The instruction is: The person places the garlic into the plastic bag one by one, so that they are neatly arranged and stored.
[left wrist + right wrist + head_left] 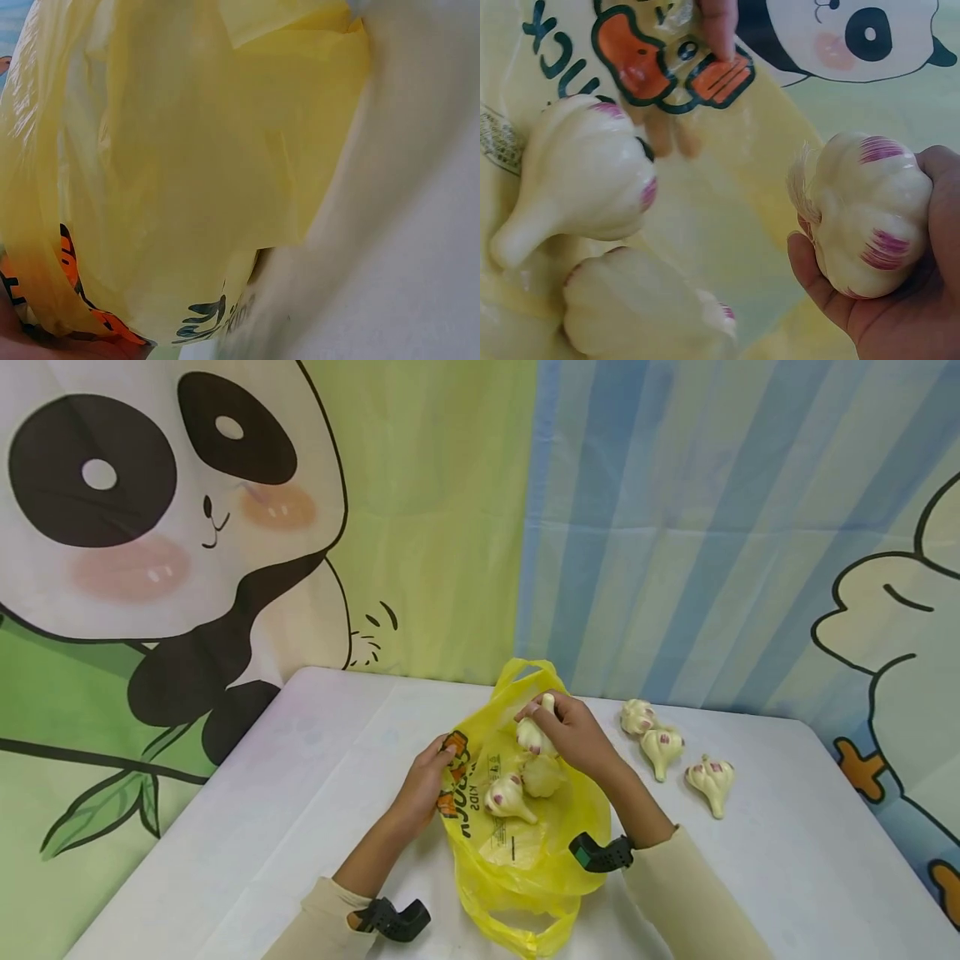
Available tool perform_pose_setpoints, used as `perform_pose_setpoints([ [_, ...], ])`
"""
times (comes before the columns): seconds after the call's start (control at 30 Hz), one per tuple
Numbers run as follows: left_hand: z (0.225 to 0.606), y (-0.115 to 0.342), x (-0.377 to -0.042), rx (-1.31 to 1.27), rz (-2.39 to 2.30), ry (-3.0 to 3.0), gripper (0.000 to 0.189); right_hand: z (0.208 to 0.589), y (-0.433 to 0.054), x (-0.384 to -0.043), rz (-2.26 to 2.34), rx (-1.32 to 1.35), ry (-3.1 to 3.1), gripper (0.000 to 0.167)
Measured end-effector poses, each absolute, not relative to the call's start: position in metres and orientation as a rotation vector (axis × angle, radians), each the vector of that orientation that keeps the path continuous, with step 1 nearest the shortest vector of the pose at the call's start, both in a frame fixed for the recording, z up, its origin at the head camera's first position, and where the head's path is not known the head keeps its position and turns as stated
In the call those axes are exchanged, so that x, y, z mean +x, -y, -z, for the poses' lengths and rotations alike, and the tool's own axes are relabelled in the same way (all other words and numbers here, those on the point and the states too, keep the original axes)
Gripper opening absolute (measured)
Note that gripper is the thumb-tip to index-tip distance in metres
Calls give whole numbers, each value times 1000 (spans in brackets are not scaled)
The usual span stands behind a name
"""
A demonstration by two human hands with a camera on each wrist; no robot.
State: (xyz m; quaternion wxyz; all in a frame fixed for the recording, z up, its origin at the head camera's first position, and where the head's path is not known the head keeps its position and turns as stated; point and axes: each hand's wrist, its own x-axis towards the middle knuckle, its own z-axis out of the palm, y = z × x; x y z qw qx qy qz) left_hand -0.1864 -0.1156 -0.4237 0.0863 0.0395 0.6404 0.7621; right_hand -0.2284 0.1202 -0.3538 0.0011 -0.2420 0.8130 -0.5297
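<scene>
A yellow plastic bag point(555, 852) with a printed duck lies open on the table, its handles at the far and near ends. My left hand point(422, 785) pinches the bag's left edge; in the left wrist view the yellow bag point(187, 150) covers most of the picture. In my right hand point(581, 739) is a garlic bulb point(534, 739), held over the bag's opening; the right wrist view shows fingers curled round this garlic bulb point(874, 217), roots facing left. Below it, two more bulbs lie in the bag: one garlic bulb point(507, 797) and another garlic bulb point(543, 776).
Right of the bag, on the white table point(337, 760), three garlic bulbs lie loose: one point(638, 717) at the back, a second bulb point(662, 749) against it, and a third bulb point(710, 783) nearer. Behind the table hangs a printed curtain point(435, 527) with a panda.
</scene>
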Motion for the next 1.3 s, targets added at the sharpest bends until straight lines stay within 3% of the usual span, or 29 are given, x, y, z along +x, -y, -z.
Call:
perform_pose_setpoints([
  [0.37,424,117,-186,110,-2269,-1914,38,346,-101,-209,1557,-787,-2533,27],
  [0.63,424,116,-187,109,-2278,-1924,38,390,-104,-237,1553,-746,-2525,30],
  [0.87,423,116,-186,109,-2276,-1923,37,395,-105,-237,1517,-784,-2538,23],
  [1.13,423,118,-186,115,-2273,-1927,38,394,-108,-236,1492,-812,-2522,52],
  [1.3,422,118,-187,107,-2285,-1930,38,394,-111,-236,1526,-802,-2501,53],
])
